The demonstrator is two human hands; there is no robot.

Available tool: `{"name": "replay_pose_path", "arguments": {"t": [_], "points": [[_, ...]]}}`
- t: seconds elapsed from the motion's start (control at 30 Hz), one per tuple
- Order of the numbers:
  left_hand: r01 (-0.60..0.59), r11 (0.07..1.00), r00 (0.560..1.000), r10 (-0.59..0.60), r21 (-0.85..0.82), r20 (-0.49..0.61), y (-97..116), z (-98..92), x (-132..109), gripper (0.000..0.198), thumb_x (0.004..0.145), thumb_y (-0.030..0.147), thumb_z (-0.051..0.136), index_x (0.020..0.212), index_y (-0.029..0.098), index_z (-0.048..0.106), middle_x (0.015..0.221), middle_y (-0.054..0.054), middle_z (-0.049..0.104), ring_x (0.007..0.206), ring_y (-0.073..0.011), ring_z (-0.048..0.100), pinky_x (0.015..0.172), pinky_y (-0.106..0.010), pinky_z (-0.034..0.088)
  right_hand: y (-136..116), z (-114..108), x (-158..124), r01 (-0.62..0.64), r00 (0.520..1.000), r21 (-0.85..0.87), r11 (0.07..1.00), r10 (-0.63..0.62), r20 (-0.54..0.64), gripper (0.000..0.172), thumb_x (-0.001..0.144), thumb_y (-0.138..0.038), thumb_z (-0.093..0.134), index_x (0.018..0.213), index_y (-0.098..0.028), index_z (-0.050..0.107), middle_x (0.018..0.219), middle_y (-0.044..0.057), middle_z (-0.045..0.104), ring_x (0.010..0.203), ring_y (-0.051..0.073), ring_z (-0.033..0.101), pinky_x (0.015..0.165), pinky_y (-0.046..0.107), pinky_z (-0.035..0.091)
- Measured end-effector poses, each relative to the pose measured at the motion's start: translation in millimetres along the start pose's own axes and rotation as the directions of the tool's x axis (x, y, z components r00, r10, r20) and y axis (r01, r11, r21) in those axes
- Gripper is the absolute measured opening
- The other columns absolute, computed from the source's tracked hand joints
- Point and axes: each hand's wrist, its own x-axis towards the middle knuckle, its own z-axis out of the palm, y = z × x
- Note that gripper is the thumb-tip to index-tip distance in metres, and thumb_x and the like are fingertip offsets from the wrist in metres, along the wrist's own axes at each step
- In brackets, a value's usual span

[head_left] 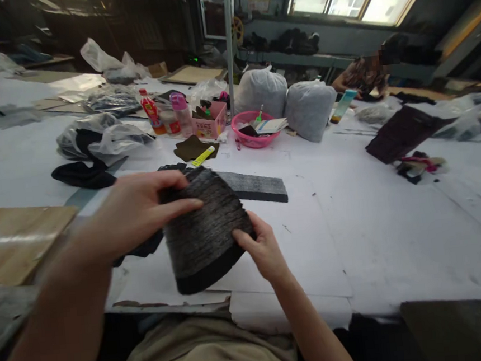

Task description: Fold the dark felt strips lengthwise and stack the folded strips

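Note:
Between my two hands hangs a thick stack of dark grey fabric strips (205,234), bent into a curve and raised above the white table. My left hand (153,202) grips its upper left part, thumb on the near face and fingers behind. At its right end my right hand (263,243) pinches the edge, thumb in front. A flat grey stack of strips (258,185) with a dark side lies on the table just behind. Black fabric (147,247) shows partly beneath my left wrist.
Behind stand a yellow marker tube (203,156), a pink basket (256,140), a pink box (210,124), bottles and two stuffed plastic bags (310,110). A wooden board (18,239) lies left. Dark folded cloth (405,132) is at right. Another person (366,77) sits across the table.

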Motion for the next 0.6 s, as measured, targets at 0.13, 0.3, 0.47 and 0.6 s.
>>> {"name": "replay_pose_path", "arguments": {"t": [0.13,0.3,0.47,0.6], "points": [[-0.123,0.992,0.976,0.121,0.001,0.180,42,108.0,78,0.023,0.073,0.040,0.070,0.073,0.018,0.063,0.067,0.004,0.060,0.064,-0.0121,0.051,0.058,-0.023,0.030,52,-79,3,-0.051,0.963,-0.085,0.995,0.026,-0.269,0.027,0.080,-0.033,0.056,0.101,-0.016,0.063,0.090,0.001,0.064,0.083,0.018,0.054,0.075,0.026,0.044],[-0.164,0.984,0.920,0.129,0.065,0.369,51,224.1,125,0.019,0.075,0.036,0.069,0.082,0.020,0.065,0.081,0.001,0.068,0.076,-0.0163,0.060,0.061,-0.022,0.037,116,-139,-3,-0.251,0.880,-0.209,0.945,0.133,-0.457,0.027,0.074,-0.035,0.053,0.089,-0.014,0.063,0.081,0.003,0.064,0.075,0.019,0.055,0.069,0.028,0.044],[-0.221,0.957,0.908,0.131,0.189,0.398,61,244.4,141,0.017,0.072,0.035,0.073,0.080,0.021,0.067,0.084,-0.003,0.069,0.082,-0.0207,0.063,0.065,-0.024,0.041,136,-145,4,-0.266,0.886,-0.377,0.887,0.071,-0.458,0.026,0.073,-0.036,0.050,0.088,-0.016,0.060,0.080,0.005,0.065,0.074,0.021,0.057,0.069,0.032,0.045],[-0.260,0.923,0.904,0.129,0.284,0.408,62,246.4,152,0.016,0.073,0.032,0.074,0.082,0.019,0.069,0.088,-0.006,0.068,0.086,-0.0231,0.063,0.072,-0.028,0.044,135,-135,17,-0.286,0.889,-0.531,0.798,0.015,-0.457,0.034,0.079,-0.030,0.044,0.106,-0.015,0.057,0.086,0.008,0.066,0.076,0.024,0.061,0.069,0.034,0.047]]}}
